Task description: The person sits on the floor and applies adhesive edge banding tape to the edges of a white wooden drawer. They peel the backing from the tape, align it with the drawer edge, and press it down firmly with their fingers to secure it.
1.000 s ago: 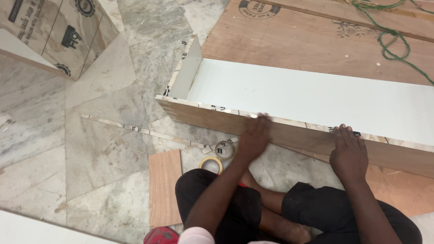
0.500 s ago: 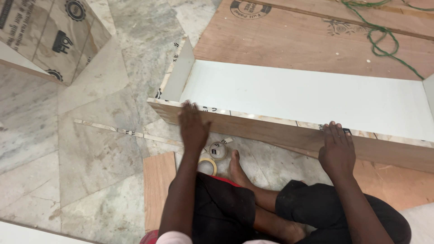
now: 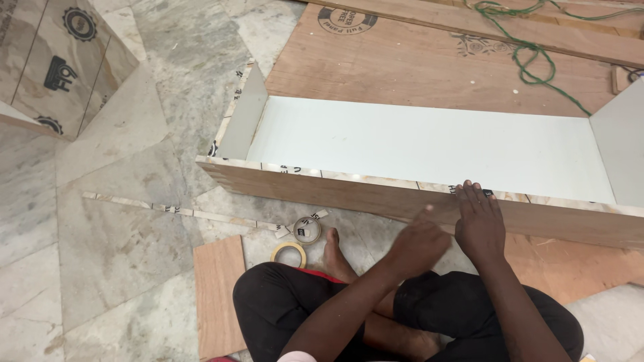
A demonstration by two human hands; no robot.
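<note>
While right hand (image 3: 480, 224) lies flat on raw plywood edge (image 3: 376, 182) of white-lined box, left hand (image 3: 419, 243) blurred, grip unclear

You have a long, shallow plywood box (image 3: 429, 151) lying open side up on the floor, stretched left to right in front of you. Its inside is white laminate, with a flat white bottom and short white end walls. The near wall shows bare brown wood outside, and its top edge carries a pale, patterned strip running along its length.
</note>
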